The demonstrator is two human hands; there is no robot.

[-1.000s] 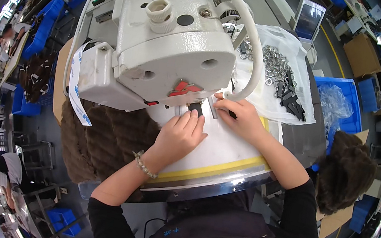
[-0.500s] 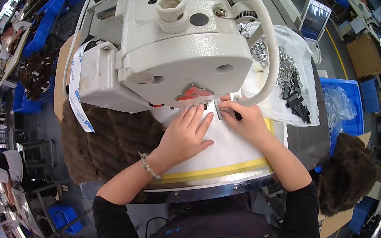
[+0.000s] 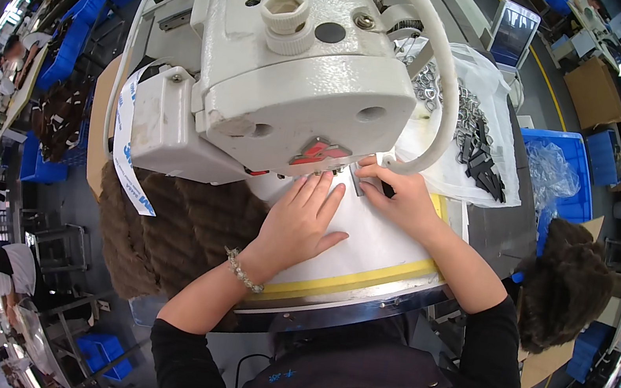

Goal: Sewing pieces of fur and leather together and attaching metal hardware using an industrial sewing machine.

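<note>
Since the first frame, the left hand [image 3: 296, 230] has slid further in toward the machine [image 3: 303, 102], its thumb now spread away from the fingers; the right hand [image 3: 410, 202] keeps much the same pose. The left grip is wide: the hand lies flat with fingers stretched out, their tips at the machine's lower edge. What is under those tips is hidden. The right grip is narrow, finger and thumb bent close beside a grey bar [image 3: 357, 183]; a dark patch shows between them, but I cannot tell whether anything is held. The bar lies on the white worktop [image 3: 368, 238], just right of the left fingertips, in front of the machine. Brown fur [image 3: 178, 231] lies to the left. Black strips [image 3: 479, 161] and metal rings [image 3: 466, 111] lie on a plastic sheet [image 3: 455, 184] beyond the right hand.
</note>
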